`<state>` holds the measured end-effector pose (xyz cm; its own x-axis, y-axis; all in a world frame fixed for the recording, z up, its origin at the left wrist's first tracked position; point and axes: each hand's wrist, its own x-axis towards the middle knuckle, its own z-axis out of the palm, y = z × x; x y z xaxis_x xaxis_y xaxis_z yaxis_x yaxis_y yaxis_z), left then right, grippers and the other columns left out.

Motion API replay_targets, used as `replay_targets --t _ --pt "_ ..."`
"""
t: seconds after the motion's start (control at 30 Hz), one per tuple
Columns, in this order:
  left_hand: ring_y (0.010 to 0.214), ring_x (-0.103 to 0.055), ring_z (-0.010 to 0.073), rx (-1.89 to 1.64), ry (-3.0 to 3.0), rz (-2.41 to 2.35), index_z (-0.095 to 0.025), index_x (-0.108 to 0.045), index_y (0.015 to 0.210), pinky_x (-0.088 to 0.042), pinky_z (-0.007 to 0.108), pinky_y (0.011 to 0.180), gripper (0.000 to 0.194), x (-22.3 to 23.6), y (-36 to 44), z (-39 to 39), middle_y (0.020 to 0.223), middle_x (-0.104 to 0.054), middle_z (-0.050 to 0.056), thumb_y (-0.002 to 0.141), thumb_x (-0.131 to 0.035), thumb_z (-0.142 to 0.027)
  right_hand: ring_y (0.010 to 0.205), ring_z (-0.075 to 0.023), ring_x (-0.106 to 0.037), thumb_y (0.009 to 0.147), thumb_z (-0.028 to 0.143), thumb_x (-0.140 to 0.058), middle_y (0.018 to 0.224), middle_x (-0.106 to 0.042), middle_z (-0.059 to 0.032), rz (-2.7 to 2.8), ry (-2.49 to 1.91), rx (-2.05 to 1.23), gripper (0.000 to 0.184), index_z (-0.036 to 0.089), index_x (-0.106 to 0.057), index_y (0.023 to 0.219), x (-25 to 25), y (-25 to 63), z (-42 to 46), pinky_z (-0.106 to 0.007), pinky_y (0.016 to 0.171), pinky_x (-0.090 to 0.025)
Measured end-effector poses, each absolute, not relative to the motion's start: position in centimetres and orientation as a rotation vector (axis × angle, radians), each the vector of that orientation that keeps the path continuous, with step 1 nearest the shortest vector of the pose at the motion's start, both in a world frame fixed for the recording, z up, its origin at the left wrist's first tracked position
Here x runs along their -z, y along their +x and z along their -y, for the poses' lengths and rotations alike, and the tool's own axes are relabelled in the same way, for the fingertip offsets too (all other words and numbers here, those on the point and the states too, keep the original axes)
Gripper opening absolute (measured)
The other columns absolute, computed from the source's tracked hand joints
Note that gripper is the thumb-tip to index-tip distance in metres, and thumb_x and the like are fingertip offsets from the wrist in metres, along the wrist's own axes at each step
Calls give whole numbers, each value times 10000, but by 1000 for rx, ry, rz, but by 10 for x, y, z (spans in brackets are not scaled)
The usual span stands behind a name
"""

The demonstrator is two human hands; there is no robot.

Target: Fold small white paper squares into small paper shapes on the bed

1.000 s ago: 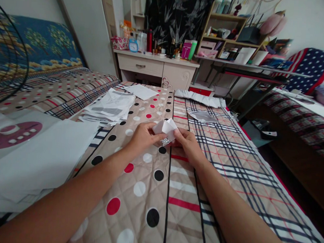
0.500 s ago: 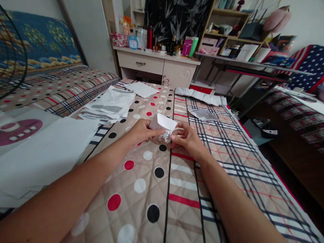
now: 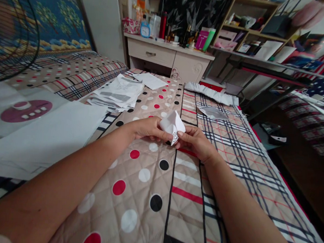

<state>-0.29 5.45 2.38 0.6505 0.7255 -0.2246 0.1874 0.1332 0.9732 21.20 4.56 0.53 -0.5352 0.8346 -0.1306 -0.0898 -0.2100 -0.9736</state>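
Note:
A small piece of folded white paper (image 3: pixel 170 122) is held between both hands above the bed, with a dark printed character near its lower point. My left hand (image 3: pixel 153 130) is closed on its left side, the thumb lying along the lower edge. On the right, my right hand (image 3: pixel 192 139) pinches the lower right part with thumb and fingers. The paper has a raised peak and slanted faces. Some fingertips are hidden behind it.
The quilted bedspread (image 3: pixel 144 175) has dots and plaid. To the left lie a stack of papers (image 3: pixel 117 93) and large white sheets (image 3: pixel 55 130). A white sheet (image 3: pixel 150 81), a gathered white strip (image 3: pixel 212 94) and a grey flat piece (image 3: pixel 212 112) lie farther off. A fan (image 3: pixel 14 34) stands at left.
The folded paper has turned and tilted, so its top now shows a pointed peak instead of a flat flap. Both hands keep hold of it. The camera view has shifted and tilted slightly.

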Motion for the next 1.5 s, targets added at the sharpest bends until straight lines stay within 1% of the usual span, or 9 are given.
replay_targets --t 0.37,0.6,0.73,0.8,0.93,1.1,1.17,1.3,1.5 --pt "445 -391 45 -475 1386 -691 -108 -656 672 -253 182 408 282 -21 -5 -54 552 -543 -10 626 -808 -342 461 -88 -563 688 351 -787 625 -680 -21 1319 -835 -1780 215 149 -729 736 -3 207 -45 -200 496 -498" --pt "524 -487 63 -408 1471 -679 -126 -705 874 -328 173 441 333 -20 -5 -52 736 -651 29 664 -788 -370 467 -105 -567 679 349 -789 600 -674 -24 1346 -863 -1791 212 154 -712 712 -3 208 -43 -219 499 -485" --pt "515 -520 71 -363 1503 -744 -115 -699 828 -333 162 426 360 -21 -6 -52 696 -664 38 669 -778 -428 502 -112 -589 665 362 -795 634 -689 -33 1379 -895 -1795 240 150 -714 741 -1 208 -42 -227 533 -492" --pt "537 -558 87 -422 1491 -820 -113 -693 850 -346 156 424 398 -21 -6 -53 703 -676 47 660 -780 -451 540 -110 -602 669 366 -794 685 -702 -32 1351 -931 -1748 252 159 -715 789 0 208 -42 -226 562 -495" --pt "654 -640 140 -659 1431 -926 -104 -677 953 -504 231 565 466 -14 0 -58 840 -712 82 667 -769 -461 624 -118 -600 685 393 -781 762 -697 -31 1376 -996 -1575 288 165 -711 847 2 206 -43 -227 590 -472" --pt "633 -626 139 -876 1645 -1065 -110 -695 741 -497 238 593 267 -2 13 -61 718 -682 40 697 -745 -369 674 -133 -544 742 444 -717 758 -631 -13 1464 -951 -1292 275 175 -666 762 2 201 -46 -249 625 -435" --pt "707 -638 154 -929 1792 -1078 -115 -702 711 -499 242 620 227 -2 16 -60 808 -694 62 706 -738 -340 749 -154 -554 767 429 -695 798 -626 -24 1529 -939 -1132 263 176 -654 705 3 202 -47 -267 697 -440" --pt "954 -646 211 -1065 1812 -984 -129 -727 803 -532 278 726 214 -7 16 -58 1119 -669 111 733 -717 -332 884 -190 -575 781 401 -682 911 -646 -49 1599 -910 -991 221 189 -684 718 5 205 -50 -301 826 -433" --pt "882 -650 189 -1053 1771 -995 -116 -699 810 -537 282 741 258 -7 16 -57 983 -685 88 796 -645 -367 776 -165 -541 791 470 -652 797 -609 -30 1586 -981 -1025 304 174 -676 731 7 203 -49 -279 723 -429"
